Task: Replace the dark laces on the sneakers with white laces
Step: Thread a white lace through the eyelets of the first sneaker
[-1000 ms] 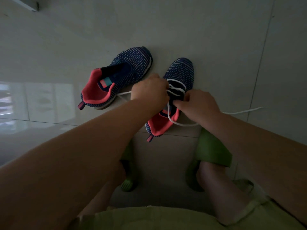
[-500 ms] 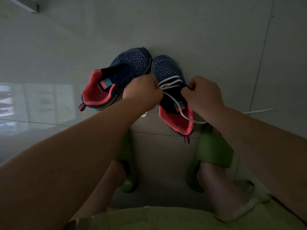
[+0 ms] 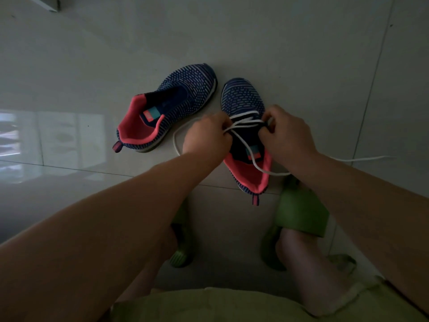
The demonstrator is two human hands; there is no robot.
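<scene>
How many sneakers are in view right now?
2: the unlaced sneaker lies on the floor at left; the sneaker with the white lace sits between the left hand and right hand.

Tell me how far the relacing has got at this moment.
Done: both sneakers look free of dark laces, and the right sneaker has white lace crossing its lower eyelets. In hand: the left hand and right hand each pinch that lace at the eyelets, its ends loose on the floor. Left: the upper eyelets, then the left sneaker, which shows no lace.
</scene>
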